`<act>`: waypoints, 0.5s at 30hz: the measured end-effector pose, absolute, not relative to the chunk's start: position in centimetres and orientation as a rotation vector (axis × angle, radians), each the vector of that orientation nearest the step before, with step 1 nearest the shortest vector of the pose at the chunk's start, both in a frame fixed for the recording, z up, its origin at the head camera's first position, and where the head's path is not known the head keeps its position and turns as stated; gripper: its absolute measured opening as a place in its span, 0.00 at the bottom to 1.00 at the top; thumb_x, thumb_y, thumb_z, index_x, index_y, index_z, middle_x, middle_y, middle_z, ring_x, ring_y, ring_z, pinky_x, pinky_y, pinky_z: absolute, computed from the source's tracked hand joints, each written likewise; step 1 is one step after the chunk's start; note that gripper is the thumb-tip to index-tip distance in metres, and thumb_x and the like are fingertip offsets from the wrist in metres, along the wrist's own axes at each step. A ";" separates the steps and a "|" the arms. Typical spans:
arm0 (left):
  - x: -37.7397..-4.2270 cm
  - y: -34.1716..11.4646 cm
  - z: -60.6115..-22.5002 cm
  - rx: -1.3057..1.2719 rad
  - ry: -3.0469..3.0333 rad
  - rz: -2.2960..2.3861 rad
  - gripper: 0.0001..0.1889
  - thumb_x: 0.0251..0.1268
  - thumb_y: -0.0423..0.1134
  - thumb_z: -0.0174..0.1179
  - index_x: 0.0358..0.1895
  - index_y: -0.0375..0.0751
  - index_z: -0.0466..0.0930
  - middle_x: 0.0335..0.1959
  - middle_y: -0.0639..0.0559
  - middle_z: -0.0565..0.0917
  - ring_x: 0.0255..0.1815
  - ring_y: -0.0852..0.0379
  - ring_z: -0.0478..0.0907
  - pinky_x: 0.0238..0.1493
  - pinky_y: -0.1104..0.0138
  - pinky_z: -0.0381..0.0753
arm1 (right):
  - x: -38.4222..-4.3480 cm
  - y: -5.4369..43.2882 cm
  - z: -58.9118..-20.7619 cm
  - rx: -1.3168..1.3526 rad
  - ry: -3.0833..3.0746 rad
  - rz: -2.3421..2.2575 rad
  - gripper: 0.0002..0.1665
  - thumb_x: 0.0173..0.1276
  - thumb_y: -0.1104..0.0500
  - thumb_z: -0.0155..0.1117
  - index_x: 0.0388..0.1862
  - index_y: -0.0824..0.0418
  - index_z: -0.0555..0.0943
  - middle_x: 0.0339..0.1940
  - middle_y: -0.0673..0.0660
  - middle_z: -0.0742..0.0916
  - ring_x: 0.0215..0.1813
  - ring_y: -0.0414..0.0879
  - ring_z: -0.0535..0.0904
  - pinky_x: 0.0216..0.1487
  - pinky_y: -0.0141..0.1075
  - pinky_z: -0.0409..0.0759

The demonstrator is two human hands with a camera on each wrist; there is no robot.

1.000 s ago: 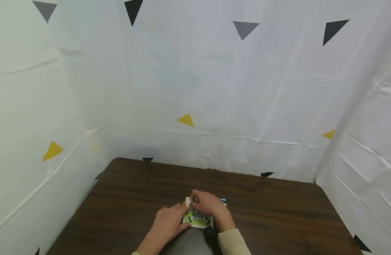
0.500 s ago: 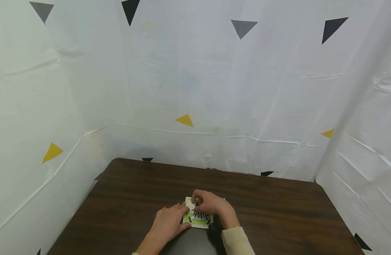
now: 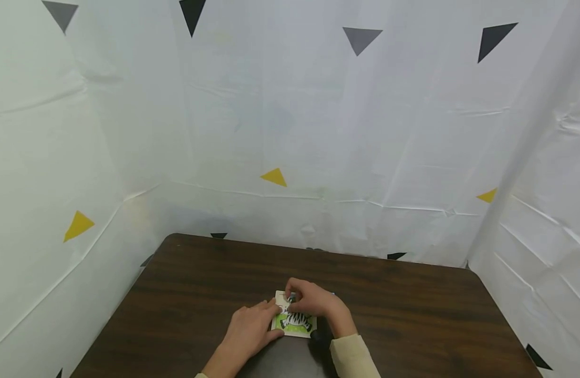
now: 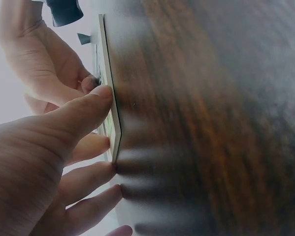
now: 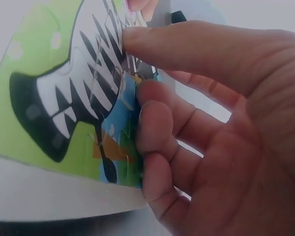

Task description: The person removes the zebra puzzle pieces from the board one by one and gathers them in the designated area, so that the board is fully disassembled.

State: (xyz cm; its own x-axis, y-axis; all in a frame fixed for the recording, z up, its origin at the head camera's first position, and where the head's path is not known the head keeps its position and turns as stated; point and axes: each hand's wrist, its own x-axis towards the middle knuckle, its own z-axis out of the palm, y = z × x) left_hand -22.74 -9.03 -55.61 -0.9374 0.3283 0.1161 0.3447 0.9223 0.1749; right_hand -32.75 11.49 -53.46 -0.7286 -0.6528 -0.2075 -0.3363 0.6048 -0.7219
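A square zebra puzzle (image 3: 297,329) with a green ground and pale border lies on the brown table (image 3: 214,273). My left hand (image 3: 252,326) rests at its left side, fingers extended; in the left wrist view its thumb touches the board's edge (image 4: 106,54) and some fingertips reach the table. Over the puzzle's upper part, my right hand (image 3: 313,302) pinches a small black-and-white puzzle piece (image 3: 291,298) between thumb and index finger. In the right wrist view the zebra's striped body (image 5: 90,59) shows cut lines, and the other fingers (image 5: 156,125) curl beside it over a blue and green picture area (image 5: 121,132).
A small blue bit (image 3: 333,293) peeks out behind the right hand. A black wrist camera (image 3: 320,340) sits under the right forearm. White sheeting (image 3: 290,115) with grey, black and yellow triangles surrounds the table's far and side edges.
The right hand has shifted slightly right over the puzzle, uncovering more of the zebra and covering most of the blue bit behind it. The left hand stays in place.
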 end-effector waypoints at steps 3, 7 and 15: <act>-22.7 -8.9 -55.5 -0.529 -2.995 -0.296 0.27 0.64 0.63 0.74 0.62 0.57 0.87 0.70 0.52 0.86 0.65 0.49 0.87 0.49 0.48 0.89 | -32.9 11.6 -53.6 -0.786 2.370 -0.962 0.12 0.73 0.62 0.74 0.51 0.57 0.80 0.29 0.53 0.82 0.28 0.44 0.76 0.30 0.37 0.75; -22.7 -8.9 -55.3 -0.528 -3.009 -0.303 0.27 0.65 0.63 0.73 0.62 0.57 0.87 0.71 0.51 0.85 0.65 0.48 0.87 0.50 0.48 0.89 | -33.1 11.7 -53.9 -0.791 2.368 -0.979 0.13 0.73 0.62 0.75 0.50 0.57 0.80 0.30 0.54 0.82 0.29 0.45 0.77 0.30 0.38 0.75; -22.9 -8.8 -55.3 -0.550 -3.012 -0.269 0.29 0.65 0.63 0.72 0.66 0.57 0.85 0.70 0.51 0.86 0.65 0.49 0.87 0.50 0.48 0.90 | -33.4 12.2 -54.1 -0.809 2.328 -0.985 0.09 0.77 0.66 0.65 0.53 0.60 0.81 0.31 0.53 0.82 0.29 0.43 0.75 0.31 0.36 0.74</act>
State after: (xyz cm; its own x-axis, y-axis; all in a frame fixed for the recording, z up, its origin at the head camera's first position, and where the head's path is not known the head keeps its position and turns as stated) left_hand -22.93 -8.84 -55.32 -0.9338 0.3442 0.0982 0.3561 0.9208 0.1592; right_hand -33.43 12.16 -54.08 -0.7084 -0.6776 -0.1977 -0.3300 0.5655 -0.7559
